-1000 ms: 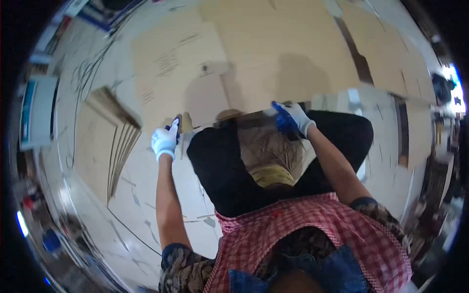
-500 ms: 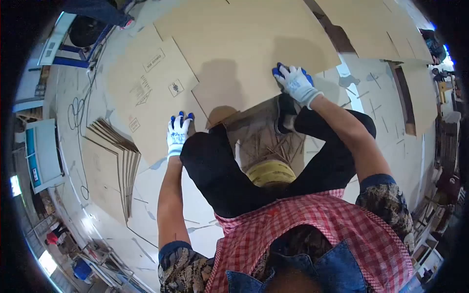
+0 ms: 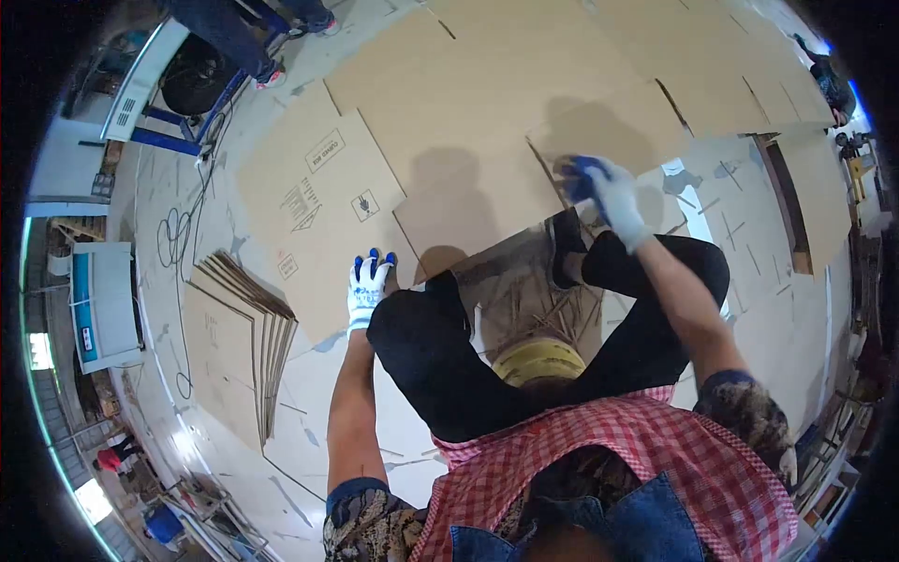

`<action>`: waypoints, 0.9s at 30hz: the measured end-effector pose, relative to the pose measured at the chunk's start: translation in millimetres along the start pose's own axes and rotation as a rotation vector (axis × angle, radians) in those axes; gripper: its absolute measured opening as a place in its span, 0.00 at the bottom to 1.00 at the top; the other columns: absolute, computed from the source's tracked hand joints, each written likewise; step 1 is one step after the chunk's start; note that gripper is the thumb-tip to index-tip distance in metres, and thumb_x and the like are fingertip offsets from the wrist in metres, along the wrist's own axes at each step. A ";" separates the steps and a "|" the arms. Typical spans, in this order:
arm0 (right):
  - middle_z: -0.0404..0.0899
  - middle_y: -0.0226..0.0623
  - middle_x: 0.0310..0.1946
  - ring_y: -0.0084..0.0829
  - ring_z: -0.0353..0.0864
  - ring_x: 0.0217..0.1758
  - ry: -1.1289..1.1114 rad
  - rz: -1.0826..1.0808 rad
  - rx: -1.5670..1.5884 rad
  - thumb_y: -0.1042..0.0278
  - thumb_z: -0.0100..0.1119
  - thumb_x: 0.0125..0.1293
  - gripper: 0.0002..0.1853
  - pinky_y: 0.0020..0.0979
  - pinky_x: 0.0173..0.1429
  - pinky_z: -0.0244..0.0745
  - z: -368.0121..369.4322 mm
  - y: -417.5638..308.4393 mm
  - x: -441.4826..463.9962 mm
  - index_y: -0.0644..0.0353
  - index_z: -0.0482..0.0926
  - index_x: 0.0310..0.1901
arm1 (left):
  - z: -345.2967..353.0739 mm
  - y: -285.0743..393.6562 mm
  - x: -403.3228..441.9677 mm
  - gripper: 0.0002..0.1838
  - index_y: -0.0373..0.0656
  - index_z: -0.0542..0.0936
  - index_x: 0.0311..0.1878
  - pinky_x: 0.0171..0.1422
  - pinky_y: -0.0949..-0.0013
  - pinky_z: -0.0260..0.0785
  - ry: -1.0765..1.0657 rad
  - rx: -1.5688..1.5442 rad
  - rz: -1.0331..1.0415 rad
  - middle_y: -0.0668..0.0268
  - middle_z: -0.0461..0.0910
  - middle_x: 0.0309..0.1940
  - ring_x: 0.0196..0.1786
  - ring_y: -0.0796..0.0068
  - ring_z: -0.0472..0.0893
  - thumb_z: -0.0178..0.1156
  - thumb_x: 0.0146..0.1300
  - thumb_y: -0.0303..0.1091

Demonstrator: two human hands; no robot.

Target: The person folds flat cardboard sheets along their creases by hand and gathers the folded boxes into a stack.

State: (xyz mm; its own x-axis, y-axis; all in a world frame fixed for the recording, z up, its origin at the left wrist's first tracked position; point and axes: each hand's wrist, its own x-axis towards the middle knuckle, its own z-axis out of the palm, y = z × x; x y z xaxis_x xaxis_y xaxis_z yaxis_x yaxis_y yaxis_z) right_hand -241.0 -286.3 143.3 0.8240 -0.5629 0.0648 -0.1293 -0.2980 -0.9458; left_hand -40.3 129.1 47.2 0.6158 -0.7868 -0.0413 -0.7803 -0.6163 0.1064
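Observation:
My left hand (image 3: 371, 286), in a white glove with blue-coated fingertips, lies with fingers spread near the lower edge of a printed cardboard panel (image 3: 328, 201). It holds nothing visible. My right hand (image 3: 604, 192), gloved the same way, is blurred by motion over the front edge of the large cardboard sheet (image 3: 496, 84), beside a dark slit. Its fingers are smeared, so I cannot make out whether they are curled on anything. Shadows of my head and arm fall across the cardboard. Both knees are bent at the sheet's front edge.
A fanned stack of folded cardboard (image 3: 239, 342) stands on the floor at left. Cardboard scraps lie around a yellow round seat (image 3: 538, 361) beneath me. Another person's legs (image 3: 225, 37) show at upper left near a blue-framed machine (image 3: 173, 136). A cable (image 3: 173, 234) loops over the floor.
My right hand has gone from resting spread on the cardboard to blurred motion. The wide dark gap right of the sheet now shows as a slit. The left hand stays down; the view has shifted.

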 end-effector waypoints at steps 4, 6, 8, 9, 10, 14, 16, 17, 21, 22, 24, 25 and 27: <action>0.78 0.45 0.46 0.42 0.79 0.46 0.317 0.174 0.832 0.60 0.49 0.66 0.19 0.43 0.50 0.74 -55.4 28.5 -57.6 0.62 0.71 0.54 | -4.8 7.4 1.3 0.27 0.61 0.68 0.60 0.64 0.47 0.59 -0.034 0.011 -0.019 0.60 0.62 0.62 0.63 0.43 0.59 0.58 0.54 0.41; 0.78 0.43 0.47 0.39 0.79 0.45 0.114 0.056 -0.036 0.57 0.51 0.65 0.20 0.40 0.49 0.75 -62.4 63.3 -79.4 0.58 0.71 0.55 | -17.6 17.3 1.2 0.26 0.62 0.68 0.60 0.64 0.47 0.59 0.021 0.002 -0.005 0.59 0.63 0.62 0.63 0.43 0.60 0.57 0.54 0.40; 0.78 0.42 0.47 0.38 0.79 0.45 0.014 -0.022 -0.463 0.55 0.52 0.65 0.20 0.39 0.49 0.76 -65.3 81.1 -70.7 0.56 0.71 0.55 | -12.7 14.4 2.7 0.26 0.63 0.68 0.59 0.64 0.47 0.59 0.044 -0.014 0.027 0.59 0.63 0.62 0.63 0.43 0.60 0.56 0.55 0.40; 0.77 0.42 0.47 0.37 0.79 0.46 0.279 0.286 -0.026 0.56 0.54 0.64 0.20 0.38 0.49 0.76 -61.9 81.2 -49.6 0.56 0.71 0.55 | -10.0 12.3 3.1 0.26 0.64 0.68 0.59 0.63 0.47 0.59 0.071 -0.025 0.043 0.59 0.63 0.62 0.63 0.43 0.60 0.56 0.55 0.40; 0.77 0.42 0.48 0.36 0.78 0.46 0.521 0.577 0.430 0.57 0.56 0.63 0.21 0.37 0.49 0.76 -56.7 78.1 -25.6 0.56 0.71 0.56 | -8.3 9.7 3.7 0.26 0.64 0.68 0.59 0.63 0.46 0.60 0.103 -0.034 0.055 0.59 0.63 0.61 0.63 0.44 0.60 0.56 0.55 0.39; 0.74 0.42 0.50 0.36 0.77 0.48 0.404 0.330 0.917 0.65 0.60 0.61 0.22 0.38 0.52 0.75 -75.0 62.2 10.4 0.56 0.70 0.57 | 6.1 -2.5 5.4 0.26 0.64 0.68 0.59 0.62 0.47 0.61 0.000 0.032 -0.007 0.59 0.64 0.61 0.63 0.44 0.61 0.56 0.55 0.40; 0.74 0.38 0.51 0.34 0.76 0.49 0.382 0.214 0.743 0.67 0.58 0.62 0.25 0.34 0.52 0.73 -64.2 10.1 -11.2 0.56 0.65 0.61 | 3.3 3.2 10.6 0.26 0.62 0.68 0.60 0.62 0.48 0.61 0.023 0.023 -0.038 0.59 0.64 0.61 0.63 0.44 0.61 0.55 0.55 0.40; 0.73 0.34 0.51 0.32 0.75 0.50 0.375 0.114 0.579 0.68 0.56 0.63 0.28 0.30 0.52 0.71 -49.2 -24.3 -19.2 0.55 0.60 0.64 | -2.8 9.8 11.5 0.26 0.60 0.68 0.60 0.63 0.49 0.62 0.021 0.018 -0.054 0.58 0.64 0.61 0.62 0.44 0.61 0.55 0.55 0.40; 0.71 0.42 0.54 0.40 0.73 0.56 -0.017 -0.336 -0.477 0.67 0.54 0.62 0.28 0.35 0.56 0.70 36.1 -60.6 -50.6 0.58 0.60 0.64 | -11.9 20.8 7.5 0.24 0.57 0.68 0.58 0.63 0.51 0.63 0.093 -0.029 -0.066 0.59 0.66 0.59 0.62 0.45 0.62 0.54 0.57 0.39; 0.70 0.45 0.57 0.43 0.71 0.58 -0.130 -0.493 -0.637 0.67 0.54 0.61 0.29 0.36 0.57 0.69 58.4 -62.0 -49.4 0.59 0.60 0.64 | -6.1 18.0 6.8 0.24 0.57 0.69 0.58 0.62 0.51 0.63 0.080 -0.065 -0.106 0.60 0.66 0.58 0.62 0.45 0.62 0.55 0.56 0.39; 0.62 0.51 0.63 0.52 0.66 0.62 -0.285 -0.625 -1.019 0.68 0.50 0.60 0.29 0.42 0.61 0.66 112.4 -69.4 -47.3 0.57 0.60 0.65 | 5.1 6.7 13.0 0.25 0.59 0.69 0.57 0.61 0.50 0.64 0.039 -0.068 -0.126 0.61 0.65 0.59 0.62 0.48 0.63 0.59 0.52 0.42; 0.57 0.51 0.66 0.56 0.64 0.63 -0.434 -0.586 -1.136 0.68 0.48 0.61 0.29 0.48 0.61 0.65 135.0 -53.7 -46.8 0.55 0.59 0.66 | 11.0 5.6 12.5 0.27 0.60 0.69 0.56 0.60 0.48 0.64 0.012 -0.069 -0.121 0.63 0.64 0.60 0.62 0.51 0.63 0.62 0.49 0.44; 0.53 0.51 0.68 0.59 0.61 0.65 -0.596 -0.552 -1.253 0.68 0.45 0.61 0.30 0.53 0.61 0.63 161.5 -28.3 -44.6 0.53 0.58 0.67 | 2.1 16.5 10.9 0.29 0.60 0.69 0.56 0.61 0.48 0.63 0.009 -0.101 -0.136 0.64 0.64 0.61 0.63 0.50 0.63 0.64 0.47 0.44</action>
State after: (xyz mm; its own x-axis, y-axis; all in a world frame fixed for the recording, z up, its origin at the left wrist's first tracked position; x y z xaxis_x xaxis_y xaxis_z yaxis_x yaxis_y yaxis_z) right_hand -184.9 -128.3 115.7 0.9841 0.1362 -0.1140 0.1431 -0.9882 0.0547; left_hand -46.6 110.3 46.4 0.7160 -0.6960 -0.0537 -0.6753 -0.7100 0.1997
